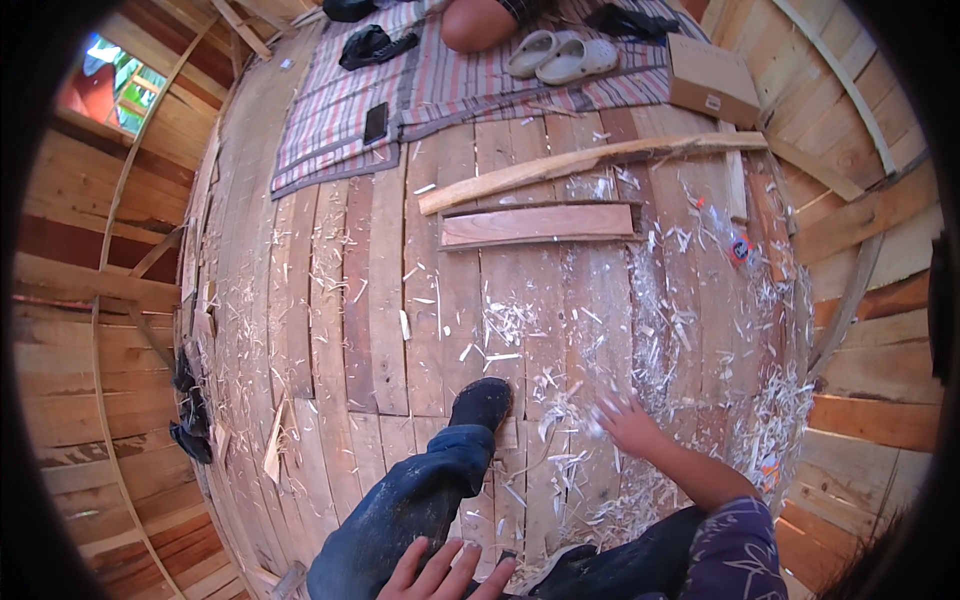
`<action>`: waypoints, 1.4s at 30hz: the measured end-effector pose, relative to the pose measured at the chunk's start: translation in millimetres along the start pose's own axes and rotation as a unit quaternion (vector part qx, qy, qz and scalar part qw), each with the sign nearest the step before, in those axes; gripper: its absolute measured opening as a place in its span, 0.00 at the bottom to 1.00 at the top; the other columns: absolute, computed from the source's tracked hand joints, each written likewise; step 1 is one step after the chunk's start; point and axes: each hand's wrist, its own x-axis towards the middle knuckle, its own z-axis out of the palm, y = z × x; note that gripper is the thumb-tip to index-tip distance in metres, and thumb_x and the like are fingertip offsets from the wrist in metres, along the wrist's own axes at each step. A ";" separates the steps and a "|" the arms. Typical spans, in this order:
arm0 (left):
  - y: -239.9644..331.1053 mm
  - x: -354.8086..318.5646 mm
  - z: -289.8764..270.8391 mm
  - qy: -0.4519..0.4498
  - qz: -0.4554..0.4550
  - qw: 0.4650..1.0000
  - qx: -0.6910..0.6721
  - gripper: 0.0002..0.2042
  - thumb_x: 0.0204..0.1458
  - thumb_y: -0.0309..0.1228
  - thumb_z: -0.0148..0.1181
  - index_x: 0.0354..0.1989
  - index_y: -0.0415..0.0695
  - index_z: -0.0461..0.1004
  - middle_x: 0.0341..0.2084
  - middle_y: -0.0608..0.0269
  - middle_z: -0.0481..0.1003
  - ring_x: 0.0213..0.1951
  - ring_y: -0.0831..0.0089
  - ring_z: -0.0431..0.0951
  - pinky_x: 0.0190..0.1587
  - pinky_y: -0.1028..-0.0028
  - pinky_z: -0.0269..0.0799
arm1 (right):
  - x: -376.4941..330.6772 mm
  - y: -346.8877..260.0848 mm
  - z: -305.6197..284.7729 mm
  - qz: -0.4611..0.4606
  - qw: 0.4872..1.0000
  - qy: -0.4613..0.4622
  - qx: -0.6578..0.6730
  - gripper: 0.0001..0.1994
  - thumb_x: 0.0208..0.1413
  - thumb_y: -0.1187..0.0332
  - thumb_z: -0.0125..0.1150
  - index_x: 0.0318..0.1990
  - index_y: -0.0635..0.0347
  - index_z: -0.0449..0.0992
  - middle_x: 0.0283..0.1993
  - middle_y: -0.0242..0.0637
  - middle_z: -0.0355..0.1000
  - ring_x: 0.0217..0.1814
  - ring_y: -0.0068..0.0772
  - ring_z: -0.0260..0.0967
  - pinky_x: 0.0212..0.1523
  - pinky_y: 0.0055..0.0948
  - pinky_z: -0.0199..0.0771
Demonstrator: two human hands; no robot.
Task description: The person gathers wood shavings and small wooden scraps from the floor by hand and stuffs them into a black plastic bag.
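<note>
Sweeping wood shavings (575, 470) off the floor (400, 300).
Right hand (627, 424) blurred, fingers spread over shavings; left hand (445, 575) splayed on knee; gathering them seems next.

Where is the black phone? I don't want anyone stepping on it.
In the head view the black phone lies flat on the striped mat at the upper left, right of a dark bundle of cloth and far from both hands.

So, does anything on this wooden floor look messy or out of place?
Yes. Pale wood shavings are strewn over the plank floor, thickest on the right side, around the right hand. A long curved strip of wood lies askew across the boards, beside a short plank.
</note>
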 end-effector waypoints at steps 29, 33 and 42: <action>7.6 53.1 -22.9 0.022 0.078 0.982 0.169 0.23 0.54 0.33 0.47 0.60 0.44 0.65 0.49 0.47 0.70 0.58 0.51 0.64 0.65 0.46 0.44 | -10.7 -54.7 24.8 0.215 0.845 -0.453 0.185 0.49 0.47 0.40 0.61 0.71 0.53 0.44 0.75 0.52 0.25 0.73 0.59 0.40 0.67 0.55 0.50; 15.2 50.5 -15.3 0.054 0.083 0.978 0.182 0.22 0.54 0.32 0.46 0.59 0.43 0.65 0.48 0.46 0.71 0.56 0.50 0.65 0.66 0.45 0.44 | -31.0 -54.9 55.1 0.136 0.779 -0.558 0.252 0.44 0.49 0.42 0.59 0.69 0.54 0.51 0.73 0.54 0.38 0.71 0.55 0.49 0.67 0.47 0.54; 36.8 32.3 6.8 0.103 0.069 0.980 0.158 0.22 0.53 0.35 0.50 0.57 0.44 0.67 0.43 0.48 0.72 0.54 0.51 0.67 0.64 0.46 0.48 | -24.4 -20.3 25.4 0.337 0.820 -0.206 0.413 0.36 0.51 0.48 0.59 0.64 0.57 0.60 0.64 0.57 0.59 0.66 0.51 0.58 0.64 0.41 0.60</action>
